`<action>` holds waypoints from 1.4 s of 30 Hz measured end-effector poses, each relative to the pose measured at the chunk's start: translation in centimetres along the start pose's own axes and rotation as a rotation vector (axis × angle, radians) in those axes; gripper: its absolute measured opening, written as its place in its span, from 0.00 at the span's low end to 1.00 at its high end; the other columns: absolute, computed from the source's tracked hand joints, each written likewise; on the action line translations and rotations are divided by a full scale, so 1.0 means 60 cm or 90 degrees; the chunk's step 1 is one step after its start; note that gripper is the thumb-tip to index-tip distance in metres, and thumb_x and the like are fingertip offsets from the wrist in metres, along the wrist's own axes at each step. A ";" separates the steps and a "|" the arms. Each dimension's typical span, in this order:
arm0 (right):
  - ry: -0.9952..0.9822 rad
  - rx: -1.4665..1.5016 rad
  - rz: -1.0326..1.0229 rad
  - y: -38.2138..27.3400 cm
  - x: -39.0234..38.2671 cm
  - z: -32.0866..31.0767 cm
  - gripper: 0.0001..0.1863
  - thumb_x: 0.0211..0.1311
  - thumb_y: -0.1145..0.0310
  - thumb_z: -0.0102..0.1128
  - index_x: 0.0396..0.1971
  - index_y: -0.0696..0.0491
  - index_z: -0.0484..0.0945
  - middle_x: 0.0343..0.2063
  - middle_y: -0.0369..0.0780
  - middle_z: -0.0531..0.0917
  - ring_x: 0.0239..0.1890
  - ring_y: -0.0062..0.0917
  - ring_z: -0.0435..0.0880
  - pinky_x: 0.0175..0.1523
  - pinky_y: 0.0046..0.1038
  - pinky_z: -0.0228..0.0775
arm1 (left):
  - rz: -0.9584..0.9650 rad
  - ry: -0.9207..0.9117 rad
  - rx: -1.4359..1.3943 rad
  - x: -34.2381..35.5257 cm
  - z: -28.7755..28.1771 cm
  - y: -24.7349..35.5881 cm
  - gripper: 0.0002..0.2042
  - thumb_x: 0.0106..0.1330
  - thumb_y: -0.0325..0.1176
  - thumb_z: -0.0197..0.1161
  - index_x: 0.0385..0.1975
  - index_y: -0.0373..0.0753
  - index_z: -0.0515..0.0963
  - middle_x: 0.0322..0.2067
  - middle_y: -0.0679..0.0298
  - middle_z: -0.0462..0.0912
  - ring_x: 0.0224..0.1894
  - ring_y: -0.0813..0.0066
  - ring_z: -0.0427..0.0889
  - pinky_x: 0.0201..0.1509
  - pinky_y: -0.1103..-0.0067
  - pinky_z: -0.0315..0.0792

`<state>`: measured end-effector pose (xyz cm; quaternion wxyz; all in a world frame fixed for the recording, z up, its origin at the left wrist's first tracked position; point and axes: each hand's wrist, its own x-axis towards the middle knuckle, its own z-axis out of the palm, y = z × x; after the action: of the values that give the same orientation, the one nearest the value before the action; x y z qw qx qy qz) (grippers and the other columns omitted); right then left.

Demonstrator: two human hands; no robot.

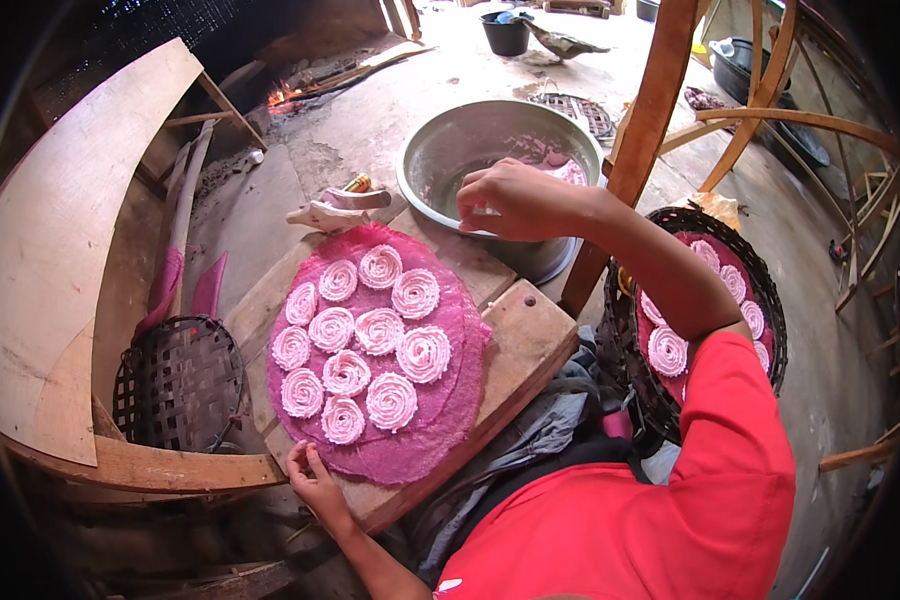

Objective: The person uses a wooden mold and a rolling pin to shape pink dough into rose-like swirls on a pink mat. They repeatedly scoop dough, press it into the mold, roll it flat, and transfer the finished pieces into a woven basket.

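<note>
Pink piped rosettes (345,372), several of them with ridged swirls, lie on a round magenta cloth-like sheet (440,440) on a wooden board (530,345). My left hand (318,488) rests by the sheet's near left edge, its thumb and finger slightly apart and nothing seen between them. Over the near rim of a large grey metal basin (425,165) is my right hand (515,200), fingers curled downward; whatever they hold, if anything, is hidden. Pink dough-like paste (568,172) sits inside the basin on the right, partly behind my wrist.
Beside my right arm stands a dark woven basket (615,350) with more rosettes on a magenta sheet. A wooden post (650,110) rises right of the basin. An empty woven basket (180,385) is at left. Farther off are a small fire (282,95) and a bird (565,42) by a black bucket (507,38).
</note>
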<state>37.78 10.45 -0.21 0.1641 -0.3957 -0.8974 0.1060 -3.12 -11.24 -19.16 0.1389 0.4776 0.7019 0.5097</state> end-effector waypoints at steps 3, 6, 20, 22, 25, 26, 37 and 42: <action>-0.004 0.046 0.034 -0.025 -0.059 -0.029 0.09 0.62 0.66 0.60 0.32 0.56 0.81 0.32 0.45 0.85 0.37 0.41 0.84 0.43 0.40 0.73 | -0.003 0.001 -0.001 -0.001 -0.002 -0.011 0.09 0.72 0.30 0.56 0.45 0.31 0.75 0.38 0.60 0.80 0.40 0.73 0.77 0.48 0.76 0.70; 0.113 0.133 0.032 -0.060 -0.203 -0.085 0.05 0.62 0.74 0.60 0.35 0.59 0.80 0.30 0.43 0.83 0.34 0.31 0.84 0.42 0.31 0.74 | 0.042 -0.011 0.004 0.001 0.000 -0.023 0.09 0.73 0.30 0.56 0.46 0.32 0.74 0.40 0.60 0.79 0.42 0.72 0.76 0.49 0.76 0.70; 0.741 -0.090 1.125 -0.035 -1.210 0.065 0.17 0.63 0.52 0.64 0.22 0.48 0.75 0.15 0.32 0.77 0.16 0.17 0.74 0.22 0.23 0.65 | 0.152 -0.048 0.025 0.029 -0.006 -0.065 0.12 0.72 0.30 0.57 0.49 0.29 0.74 0.45 0.56 0.79 0.45 0.68 0.78 0.53 0.75 0.71; 0.282 0.014 1.202 -0.003 -1.275 0.249 0.14 0.62 0.61 0.61 0.20 0.53 0.80 0.16 0.36 0.81 0.17 0.22 0.77 0.27 0.28 0.70 | 0.187 -0.047 0.059 0.031 -0.006 -0.068 0.12 0.72 0.30 0.56 0.49 0.29 0.74 0.45 0.56 0.79 0.45 0.67 0.78 0.53 0.75 0.70; 0.044 0.054 1.258 -0.013 -1.283 0.509 0.27 0.48 0.79 0.52 0.53 0.55 0.78 0.46 0.52 0.83 0.46 0.41 0.85 0.49 0.36 0.77 | 0.202 -0.040 0.077 0.035 -0.007 -0.071 0.12 0.72 0.30 0.57 0.49 0.29 0.75 0.45 0.56 0.79 0.46 0.67 0.77 0.54 0.74 0.70; 0.067 0.125 1.326 -0.027 -1.265 0.574 0.32 0.48 0.79 0.51 0.60 0.54 0.72 0.53 0.54 0.78 0.55 0.44 0.78 0.59 0.37 0.71 | 0.184 -0.047 0.067 0.037 -0.007 -0.073 0.12 0.72 0.30 0.57 0.49 0.29 0.75 0.45 0.56 0.79 0.46 0.66 0.77 0.54 0.73 0.70; 0.500 0.167 1.025 0.009 -1.050 0.589 0.24 0.54 0.61 0.67 0.50 0.53 0.75 0.43 0.47 0.84 0.49 0.42 0.82 0.54 0.40 0.71 | 0.157 -0.051 0.038 0.037 -0.007 -0.086 0.12 0.72 0.28 0.55 0.50 0.28 0.73 0.47 0.54 0.78 0.48 0.67 0.78 0.55 0.74 0.71; -0.177 0.217 0.710 0.007 -0.986 0.632 0.25 0.50 0.53 0.67 0.48 0.48 0.81 0.45 0.45 0.84 0.51 0.41 0.80 0.57 0.39 0.70 | 0.127 -0.053 0.084 0.012 -0.006 -0.053 0.12 0.71 0.30 0.57 0.50 0.32 0.74 0.43 0.58 0.80 0.45 0.70 0.79 0.50 0.75 0.73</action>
<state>61.15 -35.64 -47.85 0.0263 -0.7574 -0.5376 0.3695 -5.41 -10.95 -21.53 0.0844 0.5740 0.6765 0.4536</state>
